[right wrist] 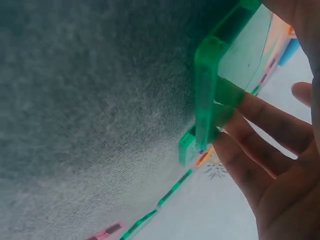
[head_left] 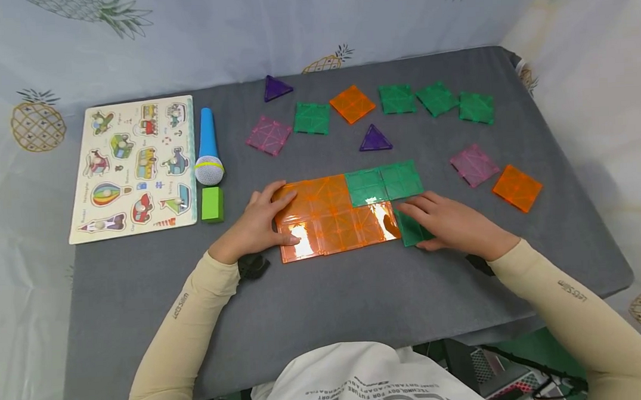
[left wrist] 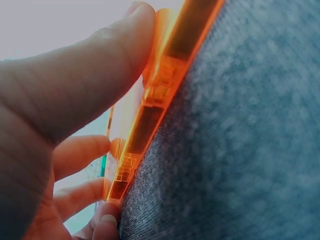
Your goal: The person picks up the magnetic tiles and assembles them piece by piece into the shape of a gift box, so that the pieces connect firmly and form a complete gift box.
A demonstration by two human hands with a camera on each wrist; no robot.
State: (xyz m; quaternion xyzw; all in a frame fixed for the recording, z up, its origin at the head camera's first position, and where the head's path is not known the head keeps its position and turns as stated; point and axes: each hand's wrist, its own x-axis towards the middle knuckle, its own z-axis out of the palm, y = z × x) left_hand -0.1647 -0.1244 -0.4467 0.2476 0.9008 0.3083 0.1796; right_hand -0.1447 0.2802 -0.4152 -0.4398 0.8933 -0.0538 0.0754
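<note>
An orange panel of joined translucent magnetic tiles (head_left: 334, 220) lies flat on the table. Two joined green tiles (head_left: 384, 183) lie along its far right edge, seeming to overlap it. My left hand (head_left: 257, 223) rests at the panel's left end, thumb and fingers spread and touching its top. In the left wrist view the thumb (left wrist: 100, 75) lies against an orange tile edge. My right hand (head_left: 447, 221) holds a single green magnetic tile (head_left: 412, 227) against the panel's right end, thumb at the near side, fingers at the far side. Fingertips also touch that tile (right wrist: 205, 95) in the right wrist view.
Loose green, orange and pink tiles lie across the back and right, including a pink tile (head_left: 474, 165) and an orange tile (head_left: 517, 188). Purple triangles (head_left: 375, 138) lie behind the panel. At left are a picture puzzle board (head_left: 139, 229), a toy microphone (head_left: 208, 145) and a green block (head_left: 212, 205).
</note>
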